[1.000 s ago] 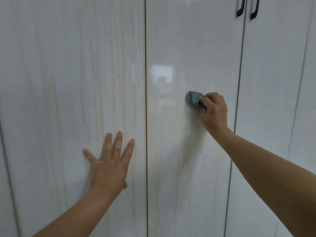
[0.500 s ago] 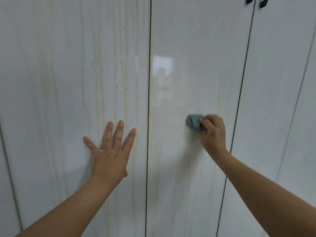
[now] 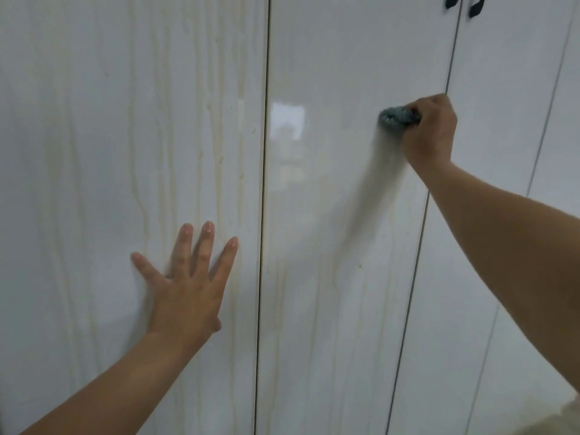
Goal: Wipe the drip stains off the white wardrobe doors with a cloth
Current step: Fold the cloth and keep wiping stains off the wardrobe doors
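Glossy white wardrobe fills the whole view: flat tall panels, split by thin dark vertical gaps. At the top edge, a black handle and a second handle are cut off by the frame, one on each side of a gap. Bright squarish reflection on the middle panel, just right of the left gap, possibly a window. Light soft and even, sheen across the panels. Blurred beige patch in the bottom right corner.

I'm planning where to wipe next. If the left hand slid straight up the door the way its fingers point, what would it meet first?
Probably the yellowish drip streaks just above the left hand, on the same door it lies flat on. Nothing else shows in that line.
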Tool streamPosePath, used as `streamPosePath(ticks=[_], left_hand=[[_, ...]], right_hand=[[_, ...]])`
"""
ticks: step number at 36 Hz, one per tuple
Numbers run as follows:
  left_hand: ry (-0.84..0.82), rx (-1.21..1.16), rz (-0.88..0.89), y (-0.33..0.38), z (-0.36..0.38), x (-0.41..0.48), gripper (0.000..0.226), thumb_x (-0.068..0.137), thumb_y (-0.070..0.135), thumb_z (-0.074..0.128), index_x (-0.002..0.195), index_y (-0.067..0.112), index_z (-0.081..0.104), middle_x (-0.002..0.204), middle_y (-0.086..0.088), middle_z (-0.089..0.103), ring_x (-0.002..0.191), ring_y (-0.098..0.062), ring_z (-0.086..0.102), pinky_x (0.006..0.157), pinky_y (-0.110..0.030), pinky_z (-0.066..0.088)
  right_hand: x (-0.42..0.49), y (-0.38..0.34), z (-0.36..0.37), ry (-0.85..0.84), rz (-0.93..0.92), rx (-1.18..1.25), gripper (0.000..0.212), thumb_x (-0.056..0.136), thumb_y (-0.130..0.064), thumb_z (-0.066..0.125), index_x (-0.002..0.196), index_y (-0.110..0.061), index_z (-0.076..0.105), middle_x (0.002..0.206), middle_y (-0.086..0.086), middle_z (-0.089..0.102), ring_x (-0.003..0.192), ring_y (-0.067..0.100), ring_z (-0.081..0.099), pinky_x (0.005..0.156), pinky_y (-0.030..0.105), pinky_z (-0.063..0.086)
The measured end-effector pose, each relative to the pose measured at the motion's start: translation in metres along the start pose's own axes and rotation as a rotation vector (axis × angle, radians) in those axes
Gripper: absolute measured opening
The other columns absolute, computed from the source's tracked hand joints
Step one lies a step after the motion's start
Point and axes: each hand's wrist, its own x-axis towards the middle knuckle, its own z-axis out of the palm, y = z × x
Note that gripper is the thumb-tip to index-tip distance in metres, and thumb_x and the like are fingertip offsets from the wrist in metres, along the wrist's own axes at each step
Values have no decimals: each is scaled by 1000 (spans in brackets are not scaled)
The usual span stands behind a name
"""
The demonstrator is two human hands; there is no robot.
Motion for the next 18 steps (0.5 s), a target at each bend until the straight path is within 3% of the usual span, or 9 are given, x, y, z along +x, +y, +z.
streamPosePath(ticks=[3, 6, 9, 12, 18], left_hand=[[8, -14, -6, -1, 0, 1, 151, 68, 74, 77, 152, 21, -37, 154, -22, -48, 144, -49, -39, 99, -91, 8], [-1, -14, -1, -1, 1, 0, 151, 69, 74, 76, 151, 21, -39, 153, -22, -49, 144, -49, -40, 99, -91, 10], [1, -15, -5, -1, -2, 0, 151, 70, 74, 75, 149, 20, -42, 152, -23, -50, 144, -50, -39, 100, -92, 12], [-2, 0, 8, 1, -3, 0, 150, 72, 76, 72, 146, 18, -45, 150, -25, -52, 142, -51, -40, 101, -91, 14], [5, -8, -7, 1, -3, -1, 153, 67, 76, 76, 150, 21, -40, 153, -23, -49, 143, -50, -40, 99, -91, 11]], right_hand=[[-31, 5, 14, 58, 29, 4, 18, 84, 4, 47, 92, 3, 64, 108, 20, 58, 101, 32, 53, 79, 22, 31], [-77, 25, 25, 73, -12, -23, 15, 89, 3, 54, 95, 3, 68, 105, 20, 60, 99, 37, 54, 81, 24, 31], [-86, 38, 16, -13, -100, -63, 19, 88, 6, 56, 99, 4, 70, 103, 20, 61, 97, 40, 55, 80, 30, 36], [-60, 37, 1, -119, -168, -124, 22, 84, 7, 56, 99, 5, 72, 102, 21, 60, 97, 39, 57, 81, 23, 28], [-62, 28, 9, -39, -24, -46, 14, 85, 1, 52, 86, 1, 67, 101, 15, 59, 94, 30, 55, 85, 36, 43]])
